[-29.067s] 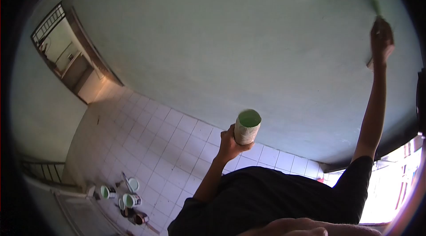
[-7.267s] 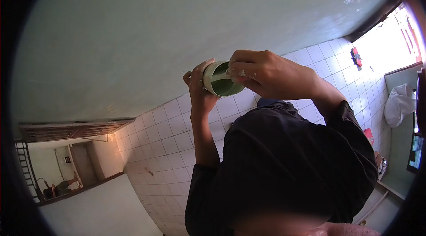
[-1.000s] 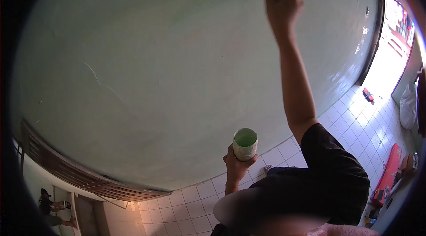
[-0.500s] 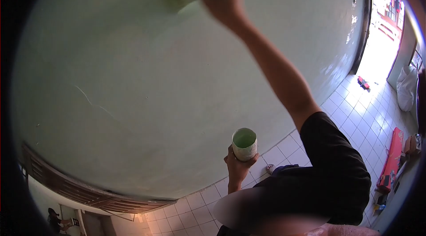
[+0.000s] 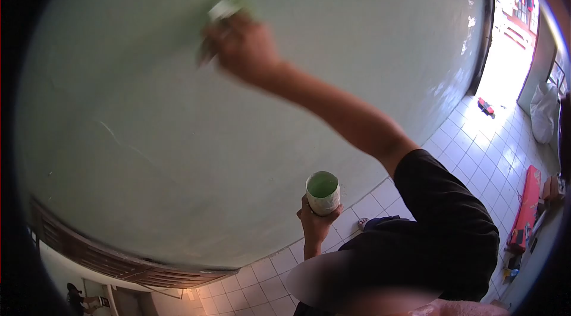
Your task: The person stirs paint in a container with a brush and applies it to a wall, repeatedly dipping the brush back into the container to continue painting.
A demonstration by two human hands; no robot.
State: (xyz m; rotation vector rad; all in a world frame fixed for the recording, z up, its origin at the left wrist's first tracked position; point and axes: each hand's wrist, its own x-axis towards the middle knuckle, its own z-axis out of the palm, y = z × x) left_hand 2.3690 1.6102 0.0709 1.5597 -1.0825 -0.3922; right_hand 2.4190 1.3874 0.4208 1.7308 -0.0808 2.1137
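My right hand (image 5: 245, 48), blurred by motion, is raised against the pale green wall (image 5: 196, 149). Its fingers are closed around a paintbrush (image 5: 226, 9), whose green-smeared head is up at the wall surface; the blur hides its exact outline. Lower down, my left hand (image 5: 314, 225) grips a white cup (image 5: 324, 204) from beneath and around its side. The cup is upright, its outside smeared, with light green paint (image 5: 322, 184) inside. A thin pale line (image 5: 113, 133) marks the wall to the left.
White floor tiles (image 5: 386, 194) run along the wall's foot. A brown slatted panel (image 5: 101, 256) is at lower left, with another person (image 5: 76, 299) beyond it. A bright doorway (image 5: 505, 48), white sack (image 5: 542, 114) and long red box (image 5: 524, 209) are at right.
My right hand has swept left and down along the wall with the paintbrush, which now points upward. The left hand and cup have barely shifted.
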